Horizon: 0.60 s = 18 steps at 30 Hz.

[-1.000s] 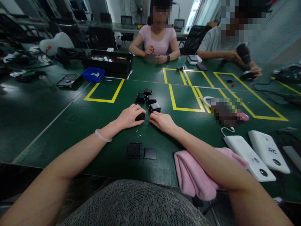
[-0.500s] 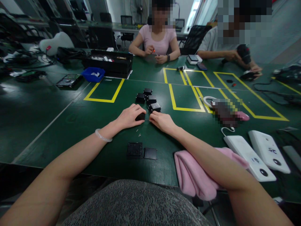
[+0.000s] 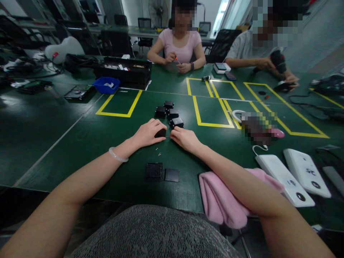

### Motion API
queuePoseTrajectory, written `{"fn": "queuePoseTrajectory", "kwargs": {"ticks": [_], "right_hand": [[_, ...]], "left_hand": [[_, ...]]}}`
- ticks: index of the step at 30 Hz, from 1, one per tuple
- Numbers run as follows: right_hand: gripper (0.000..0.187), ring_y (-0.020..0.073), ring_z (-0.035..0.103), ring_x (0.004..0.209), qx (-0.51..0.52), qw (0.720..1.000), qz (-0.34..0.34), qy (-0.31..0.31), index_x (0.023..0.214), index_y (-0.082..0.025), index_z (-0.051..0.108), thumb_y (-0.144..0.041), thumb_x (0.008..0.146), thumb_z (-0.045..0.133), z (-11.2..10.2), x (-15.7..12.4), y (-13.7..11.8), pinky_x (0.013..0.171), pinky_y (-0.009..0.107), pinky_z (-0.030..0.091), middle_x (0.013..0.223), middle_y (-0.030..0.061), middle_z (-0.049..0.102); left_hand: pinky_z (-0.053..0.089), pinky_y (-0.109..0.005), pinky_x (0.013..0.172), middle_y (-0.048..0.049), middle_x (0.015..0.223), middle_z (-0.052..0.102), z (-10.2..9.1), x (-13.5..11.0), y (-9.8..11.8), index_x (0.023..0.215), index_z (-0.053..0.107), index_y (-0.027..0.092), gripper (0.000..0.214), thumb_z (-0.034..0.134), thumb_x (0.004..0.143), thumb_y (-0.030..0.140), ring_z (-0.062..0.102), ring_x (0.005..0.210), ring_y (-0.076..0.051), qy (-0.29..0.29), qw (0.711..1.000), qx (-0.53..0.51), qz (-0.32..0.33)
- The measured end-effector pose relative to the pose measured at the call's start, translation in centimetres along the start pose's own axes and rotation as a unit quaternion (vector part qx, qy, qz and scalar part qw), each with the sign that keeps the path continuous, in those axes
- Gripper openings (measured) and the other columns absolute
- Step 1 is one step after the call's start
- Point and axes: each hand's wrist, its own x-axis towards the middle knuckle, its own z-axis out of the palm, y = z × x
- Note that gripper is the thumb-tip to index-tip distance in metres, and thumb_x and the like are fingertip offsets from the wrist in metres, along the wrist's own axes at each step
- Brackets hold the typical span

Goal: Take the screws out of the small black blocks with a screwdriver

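On the green tabletop (image 3: 118, 200), my left hand (image 3: 146, 133) is closed around a small black box (image 3: 161, 133) and steadies it. My right hand (image 3: 185, 138) is pinched shut at the box's right side, on a thin metal rod (image 3: 168, 136) that spans the small gap to the box; its kind is hidden by the fingers. Just beyond my hands several similar black boxes (image 3: 172, 113) stand in a cluster. Nearer to me lie a few tiny screws (image 3: 159, 154), an open black case half (image 3: 154, 172) and a flat black cover (image 3: 171, 175).
To the right are a folded pink cloth (image 3: 215, 193) under my forearm and two white devices (image 3: 309, 172). A blue tray (image 3: 106, 86) and a black bin (image 3: 123, 73) stand at the back left. Two people (image 3: 180, 43) work across the table.
Hardly anything differs. Both my hands stay in place at the black box, and the view has shifted only very slightly.
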Motion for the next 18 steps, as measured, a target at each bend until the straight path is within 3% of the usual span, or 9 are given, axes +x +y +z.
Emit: {"fn": "queuePoseTrajectory", "kwargs": {"ticks": [18], "right_hand": [[0.023,0.0176,0.060,0.087,0.010,1.000,0.007,-0.012,0.106,-0.017,0.070,-0.026,0.103,0.049,-0.63,-0.24,-0.14,0.065,0.026,0.034,0.107,0.0094,0.065]], "left_hand": [[0.054,-0.035,0.077,-0.0081,0.112,0.065,-0.05,0.10,0.55,0.114,0.063,0.022,0.026,0.066,0.089,0.029,0.057,0.107,-0.027,0.012,1.000,0.007,-0.020]]}}
